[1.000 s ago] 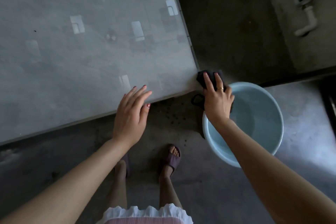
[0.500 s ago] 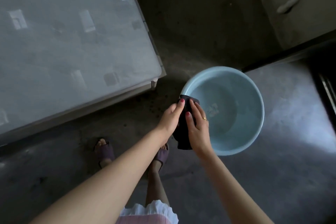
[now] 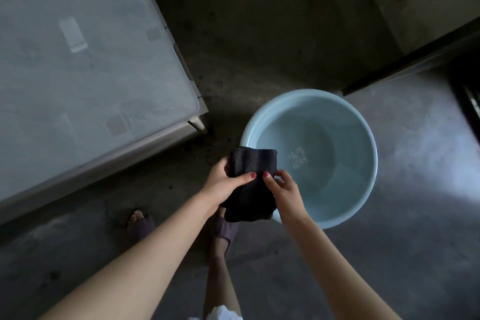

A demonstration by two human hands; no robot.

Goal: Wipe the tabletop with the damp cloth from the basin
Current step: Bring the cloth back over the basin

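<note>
Cloth [image 3: 250, 184], dark and folded, hangs over the near-left rim of the basin [image 3: 363, 138], pinched by both thumbs: left hand [image 3: 223, 184] gripping its left edge, right hand [image 3: 284, 189] its right; tabletop [image 3: 78, 60] lies upper left.

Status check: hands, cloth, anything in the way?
Both hands, left and right, hold the dark cloth over the basin rim. Tabletop off left, untouched. Nothing in the way.

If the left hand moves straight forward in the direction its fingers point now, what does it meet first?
Probably the right hand. The left hand grips the dark cloth, its thumb aimed rightward across it; beyond lies the basin. Depth is unclear.
</note>
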